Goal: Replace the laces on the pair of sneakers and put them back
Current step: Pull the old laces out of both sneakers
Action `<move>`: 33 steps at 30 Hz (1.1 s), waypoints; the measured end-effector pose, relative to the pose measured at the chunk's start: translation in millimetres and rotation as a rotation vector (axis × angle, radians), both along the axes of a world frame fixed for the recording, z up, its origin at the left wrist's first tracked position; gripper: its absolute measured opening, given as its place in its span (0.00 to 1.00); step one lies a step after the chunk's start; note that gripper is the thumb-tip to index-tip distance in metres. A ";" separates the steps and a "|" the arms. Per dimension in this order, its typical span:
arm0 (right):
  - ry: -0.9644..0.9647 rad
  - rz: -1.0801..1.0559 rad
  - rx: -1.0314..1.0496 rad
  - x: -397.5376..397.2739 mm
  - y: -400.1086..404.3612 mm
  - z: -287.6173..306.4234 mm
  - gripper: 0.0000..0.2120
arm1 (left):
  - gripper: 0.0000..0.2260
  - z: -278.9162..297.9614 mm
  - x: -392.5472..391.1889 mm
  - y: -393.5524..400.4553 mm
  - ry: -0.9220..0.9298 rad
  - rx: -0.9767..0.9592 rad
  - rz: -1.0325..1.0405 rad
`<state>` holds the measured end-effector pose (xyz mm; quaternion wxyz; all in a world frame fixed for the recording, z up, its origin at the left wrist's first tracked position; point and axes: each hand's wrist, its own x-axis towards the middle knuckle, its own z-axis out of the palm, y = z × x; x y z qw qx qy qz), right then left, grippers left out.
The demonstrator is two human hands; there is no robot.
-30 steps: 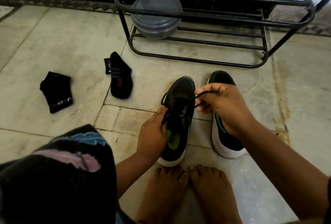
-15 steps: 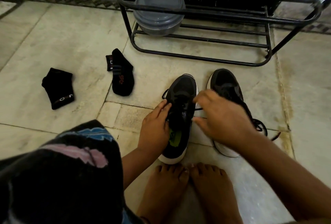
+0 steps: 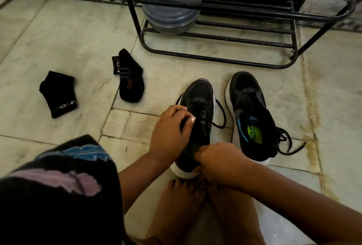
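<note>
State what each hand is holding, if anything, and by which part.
Both hold the left sneaker: the left hand grips its laced middle, and the right hand grips its heel collar.

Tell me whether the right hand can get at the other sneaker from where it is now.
Probably yes. The right hand grips the heel of the near sneaker, and the other sneaker stands right beside it on the floor with nothing between. It would have to let go first.
</note>
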<state>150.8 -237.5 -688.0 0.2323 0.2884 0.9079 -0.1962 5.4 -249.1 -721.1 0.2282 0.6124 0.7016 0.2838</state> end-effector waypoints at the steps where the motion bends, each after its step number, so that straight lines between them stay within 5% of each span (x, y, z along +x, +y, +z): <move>1: -0.004 0.004 0.000 0.2 0.2 0.9 0.13 | 0.09 2.9 -0.1 2.3 -0.009 -0.028 0.004; 9: 0.001 -0.041 -0.021 3.8 0.5 1.4 0.14 | 0.11 18.7 -3.2 26.3 -0.034 -0.506 -0.066; 15: 0.029 -0.042 -0.059 9.3 0.4 -4.0 0.15 | 0.16 29.8 -0.9 27.0 -0.536 -0.716 -0.031; 23: 0.052 -0.042 -0.088 9.5 2.9 -4.1 0.15 | 0.02 29.9 2.0 21.7 -0.165 -0.400 -0.100; 28: 0.082 -0.058 -0.068 12.7 1.4 -3.3 0.14 | 0.12 36.5 1.2 24.0 -0.498 -0.518 0.045; 33: 0.112 -0.112 -0.075 12.7 1.4 -3.7 0.13 | 0.19 40.1 -3.7 30.0 -0.572 -0.580 0.155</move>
